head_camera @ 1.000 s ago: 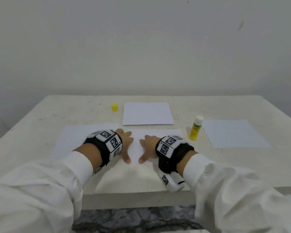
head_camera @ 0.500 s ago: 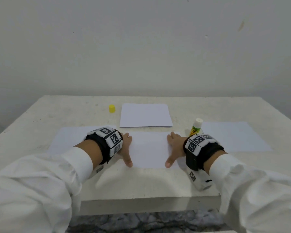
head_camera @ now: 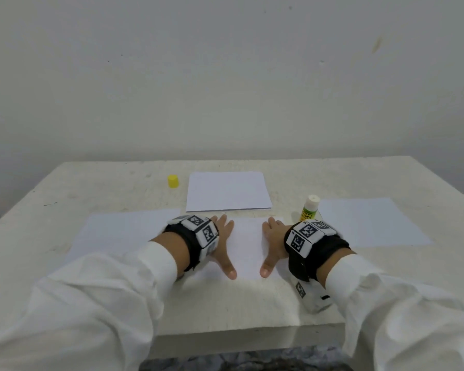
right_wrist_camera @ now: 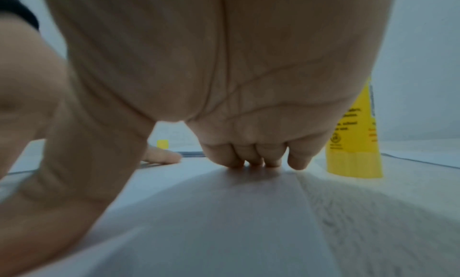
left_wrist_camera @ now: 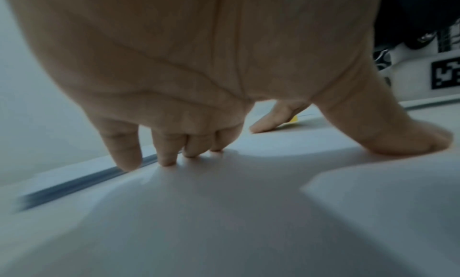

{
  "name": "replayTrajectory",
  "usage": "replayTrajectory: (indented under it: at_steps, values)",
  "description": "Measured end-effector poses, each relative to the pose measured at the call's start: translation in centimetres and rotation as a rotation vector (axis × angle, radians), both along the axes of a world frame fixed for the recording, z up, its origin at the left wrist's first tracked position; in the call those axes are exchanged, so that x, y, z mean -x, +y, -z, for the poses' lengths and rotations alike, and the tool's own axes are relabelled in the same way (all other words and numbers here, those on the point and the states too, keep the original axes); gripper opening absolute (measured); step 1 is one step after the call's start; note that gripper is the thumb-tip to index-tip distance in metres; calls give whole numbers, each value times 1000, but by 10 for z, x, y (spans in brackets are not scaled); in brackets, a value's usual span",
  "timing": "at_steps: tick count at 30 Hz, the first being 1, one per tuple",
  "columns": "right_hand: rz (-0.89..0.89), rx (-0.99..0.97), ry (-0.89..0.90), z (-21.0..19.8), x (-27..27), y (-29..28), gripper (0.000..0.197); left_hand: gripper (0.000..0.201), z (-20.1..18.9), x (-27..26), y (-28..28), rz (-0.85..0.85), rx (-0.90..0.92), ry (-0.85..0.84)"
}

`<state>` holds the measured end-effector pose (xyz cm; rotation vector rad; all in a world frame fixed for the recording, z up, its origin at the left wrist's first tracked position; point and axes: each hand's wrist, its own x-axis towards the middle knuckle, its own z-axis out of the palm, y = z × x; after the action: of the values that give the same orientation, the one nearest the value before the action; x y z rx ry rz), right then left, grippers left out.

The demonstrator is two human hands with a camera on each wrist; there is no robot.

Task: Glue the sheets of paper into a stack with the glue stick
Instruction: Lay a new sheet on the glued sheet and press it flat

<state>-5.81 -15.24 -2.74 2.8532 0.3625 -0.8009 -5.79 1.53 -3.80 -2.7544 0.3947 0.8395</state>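
Both hands, left (head_camera: 221,245) and right (head_camera: 272,243), fingers spread flat, press middle sheet (head_camera: 248,247) to bond it; uncapped glue stick (head_camera: 309,208) stands close for reuse.

Loose white sleeves (head_camera: 97,298) cover both arms down to the cuffs. Each wrist carries a black strap (head_camera: 316,253) set with white blocks printed in black square-patterned markers (head_camera: 304,231). Under the right wrist hangs a small white unit (head_camera: 312,297) bearing another marker. Both hands are bare.

The glue stick (right_wrist_camera: 353,135) label's print (orange, blurred) is unreadable.
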Motion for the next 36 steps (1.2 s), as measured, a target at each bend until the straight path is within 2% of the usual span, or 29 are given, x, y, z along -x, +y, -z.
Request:
replayTrajectory:
  at_steps: [6, 10, 13, 18, 20, 22, 25, 27, 30, 36]
  values:
    - [-12, -34, 11, -12, 12, 1, 108, 140, -10, 4, 53, -23, -45, 13]
    - [-200, -13, 130, -28, 29, 17, 96, 140, -9, 8, 62, -23, -34, -3]
    - [-305, -25, 207, -32, 44, 45, 80, 140, -9, 8, 63, -32, -51, -18]
    - [-447, -21, 158, -33, 56, 95, 57, 137, -9, 9, 62, 10, -109, -75]
    - [-436, -18, 129, -27, 49, 103, 63, 137, -7, 8, 63, 12, -99, -92]
    - [-369, -14, 110, -18, 36, 98, 81, 138, -5, 7, 66, 14, -83, -99]
    - [-225, -12, 108, -15, 17, 67, 107, 140, -5, 6, 67, 16, -77, -94]
    - [-141, -1, 100, -20, 12, 40, 117, 141, -4, 4, 67, 19, -79, -86]
    - [-71, 19, 85, -29, 13, 7, 117, 140, -3, 1, 67, 28, -80, -80]
    - [-67, 83, 114, -29, 16, -23, 113, 137, -10, 4, 63, -2, -50, -36]
